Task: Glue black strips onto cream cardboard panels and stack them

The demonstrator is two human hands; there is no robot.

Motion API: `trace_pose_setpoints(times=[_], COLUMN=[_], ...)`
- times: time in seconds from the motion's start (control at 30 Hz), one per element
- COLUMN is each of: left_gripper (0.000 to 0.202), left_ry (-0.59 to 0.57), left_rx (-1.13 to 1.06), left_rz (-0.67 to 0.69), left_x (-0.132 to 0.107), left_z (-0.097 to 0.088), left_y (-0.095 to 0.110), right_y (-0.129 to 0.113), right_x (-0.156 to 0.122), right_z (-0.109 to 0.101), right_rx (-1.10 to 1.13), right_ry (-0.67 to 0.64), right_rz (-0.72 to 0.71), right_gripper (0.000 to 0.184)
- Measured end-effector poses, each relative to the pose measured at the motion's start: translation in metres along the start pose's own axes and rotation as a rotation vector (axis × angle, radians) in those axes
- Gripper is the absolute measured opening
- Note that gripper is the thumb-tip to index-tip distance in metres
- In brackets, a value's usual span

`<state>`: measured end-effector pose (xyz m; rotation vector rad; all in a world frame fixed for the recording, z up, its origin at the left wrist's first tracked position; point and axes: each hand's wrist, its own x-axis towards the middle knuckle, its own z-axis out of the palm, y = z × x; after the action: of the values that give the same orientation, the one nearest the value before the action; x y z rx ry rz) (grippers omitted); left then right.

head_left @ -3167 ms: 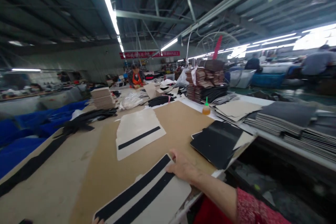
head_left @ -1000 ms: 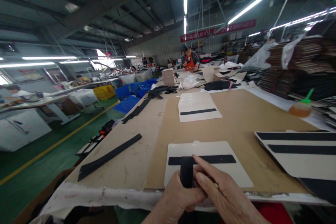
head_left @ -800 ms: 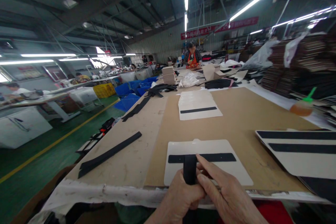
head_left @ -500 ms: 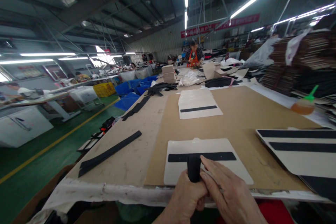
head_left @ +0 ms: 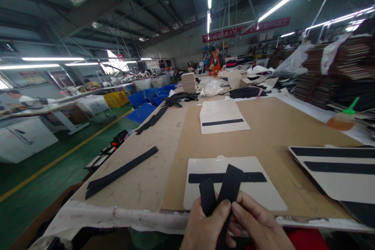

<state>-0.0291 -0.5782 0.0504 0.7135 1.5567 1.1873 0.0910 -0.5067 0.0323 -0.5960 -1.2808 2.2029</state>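
Note:
Just past the table's near edge, my left hand [head_left: 203, 224] is closed on black strips [head_left: 231, 183], its thumb pressed on the wider one. Two strip ends fan apart above the fingers; whether they belong to one folded strip, I cannot tell. My right hand [head_left: 258, 220] pinches the edge of the wider strip between thumb and fingers. Beyond both hands lies a cream panel [head_left: 262, 191] with one black band [head_left: 254, 177] across it, partly hidden behind the raised strips.
More cream panels overlap in a stack [head_left: 219, 111] farther back. At right lie panels with black bands [head_left: 331, 157]. Loose black strips [head_left: 123, 170] rest on the left. A glue-like bottle with a green nozzle [head_left: 341, 120] stands at right. A co-worker [head_left: 216, 62] is at the far end.
The black strip, earlier a folded loop gripped in the left fist, now shows as two spread ends. My right hand has turned from lying alongside to pinching the strip.

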Motion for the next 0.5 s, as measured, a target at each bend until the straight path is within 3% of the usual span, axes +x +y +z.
trace_pose_setpoints(times=[0.1, 0.23, 0.3, 0.37, 0.5], left_gripper=[0.035, 0.013, 0.006, 0.018, 0.041], left_ry=[-0.095, -0.152, -0.089, 0.024, 0.166], left_rx=[0.196, 0.627, 0.911, 1.153, 1.345], left_rz=[0.009, 0.225, 0.273, 0.318, 0.392], left_x=[-0.006, -0.012, -0.009, 0.000, 0.031], left_z=[-0.008, -0.040, -0.058, -0.069, -0.075], left_y=[0.002, 0.014, 0.024, 0.031, 0.024], right_y=[-0.022, -0.097, -0.129, -0.144, -0.128], right_x=[0.002, 0.020, 0.034, 0.051, 0.096], right_z=[-0.007, -0.045, -0.060, -0.066, -0.056], right_rx=[-0.017, -0.027, -0.186, -0.402, -0.798], right_ry=[0.116, 0.416, 0.420, 0.366, 0.155], right_rz=[-0.019, -0.296, -0.307, -0.222, 0.006], right_gripper=[0.034, 0.024, 0.026, 0.029, 0.030])
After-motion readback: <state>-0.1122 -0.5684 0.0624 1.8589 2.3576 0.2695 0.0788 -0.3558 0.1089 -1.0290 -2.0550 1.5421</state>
